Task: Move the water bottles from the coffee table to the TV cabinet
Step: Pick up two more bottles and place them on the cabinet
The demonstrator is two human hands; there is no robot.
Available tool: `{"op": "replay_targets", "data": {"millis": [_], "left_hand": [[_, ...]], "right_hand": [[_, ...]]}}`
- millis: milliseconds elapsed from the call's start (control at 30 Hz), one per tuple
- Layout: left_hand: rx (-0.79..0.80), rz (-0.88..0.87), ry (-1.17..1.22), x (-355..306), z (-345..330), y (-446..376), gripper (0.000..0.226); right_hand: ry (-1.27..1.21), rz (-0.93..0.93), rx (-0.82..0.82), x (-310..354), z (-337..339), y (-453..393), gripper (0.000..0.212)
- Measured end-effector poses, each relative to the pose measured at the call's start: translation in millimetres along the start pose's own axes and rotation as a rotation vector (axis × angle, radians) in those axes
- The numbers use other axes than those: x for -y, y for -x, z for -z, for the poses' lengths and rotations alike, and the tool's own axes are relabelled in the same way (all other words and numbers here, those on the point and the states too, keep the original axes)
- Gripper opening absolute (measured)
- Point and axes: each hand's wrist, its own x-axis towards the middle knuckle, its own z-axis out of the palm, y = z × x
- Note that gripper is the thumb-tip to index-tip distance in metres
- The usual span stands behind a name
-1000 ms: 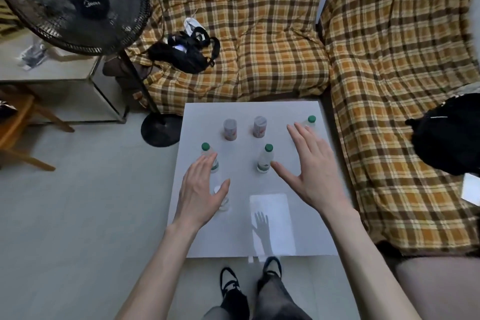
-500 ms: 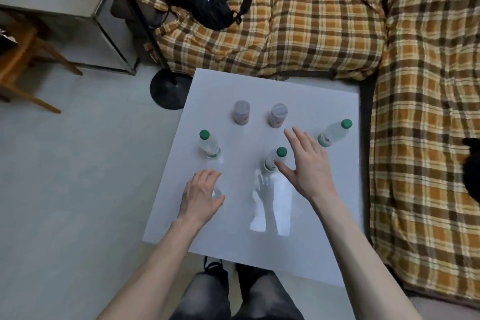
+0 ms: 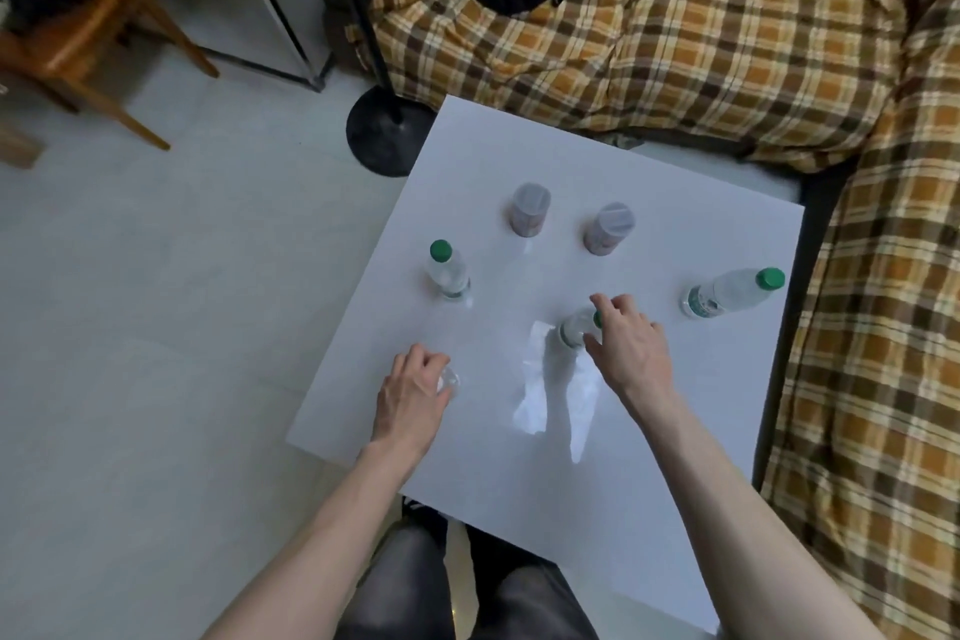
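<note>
Head view: my left hand [image 3: 410,398] curls around a clear bottle [image 3: 450,382] at lower centre of the white counter [image 3: 649,457]; my right hand [image 3: 626,346] grips a green-capped water bottle [image 3: 576,326] mid-frame. Two more stand apart.

Left hand [image 3: 413,392] curled over a clear bottle [image 3: 451,382] at the white coffee table's [image 3: 649,483] seven o'clock. Right hand [image 3: 626,346] gripping a green-capped bottle [image 3: 575,327] near centre. Two more green-capped bottles: one upright at ten o'clock [image 3: 447,270], one at three o'clock [image 3: 730,294].
</note>
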Motion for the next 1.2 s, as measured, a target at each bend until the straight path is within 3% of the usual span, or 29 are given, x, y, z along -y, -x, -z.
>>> {"op": "replay_targets", "data": {"millis": [233,567,867,1200], "left_hand": [[-0.029,0.089,0.090,4,-9,10,0.022],[-0.234,0.120,0.326,20,21,39,0.022],[-0.477,0.207,0.490,75,106,104,0.021],[-0.849,0.362,0.532,200,184,243,0.022]], "right_hand": [[0.011,0.041,-0.027,0,-15,-2,0.013],[-0.186,0.273,-0.157,51,22,43,0.014],[-0.207,0.625,-0.226,181,67,93,0.016],[-0.151,1.017,-0.155,368,85,178,0.029]]}}
